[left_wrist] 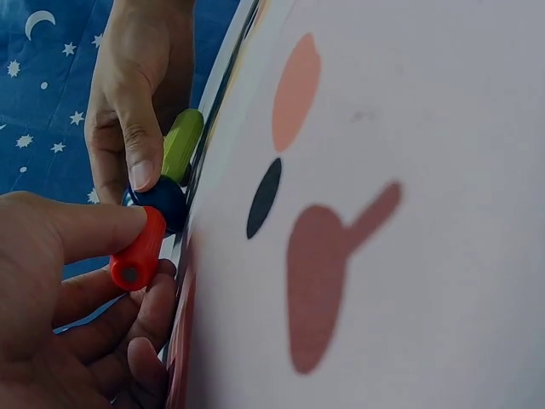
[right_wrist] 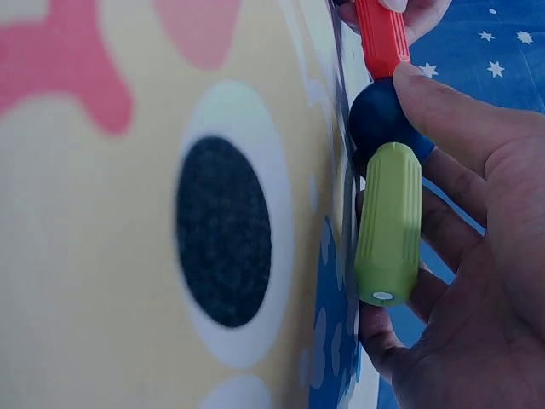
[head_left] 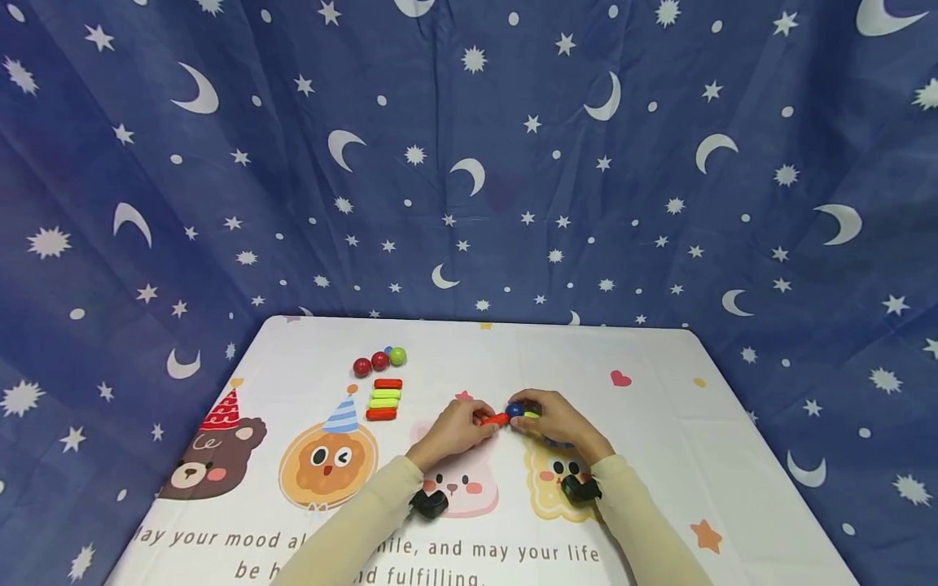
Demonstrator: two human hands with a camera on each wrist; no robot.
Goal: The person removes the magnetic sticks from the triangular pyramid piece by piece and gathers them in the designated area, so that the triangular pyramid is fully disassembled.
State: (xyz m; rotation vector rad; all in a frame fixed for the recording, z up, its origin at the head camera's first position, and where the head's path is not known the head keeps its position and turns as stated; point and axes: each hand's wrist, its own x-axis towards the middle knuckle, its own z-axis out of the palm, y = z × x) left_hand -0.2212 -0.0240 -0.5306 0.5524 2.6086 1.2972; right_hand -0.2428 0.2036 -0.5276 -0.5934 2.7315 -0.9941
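Note:
Low over the table's middle, my left hand (head_left: 460,427) pinches a short red rod (left_wrist: 136,251) between thumb and fingers. One end of the rod meets a dark blue ball (right_wrist: 379,115). My right hand (head_left: 558,419) grips that ball, thumb on its near side and fingers curled behind it. From the ball's other side a yellow-green ribbed rod (right_wrist: 390,230) sticks out beside the right palm, a small metallic disc showing at its free end. Rod, ball and rod form one row between the two hands.
Left of the hands lie several red and yellow rods (head_left: 383,399) in a stack-like row. Behind them sit two red balls (head_left: 362,368), a green ball (head_left: 397,356) and a partly hidden blue ball (head_left: 388,350). A starry blue curtain (head_left: 469,163) hangs behind the printed tablecloth (head_left: 659,456).

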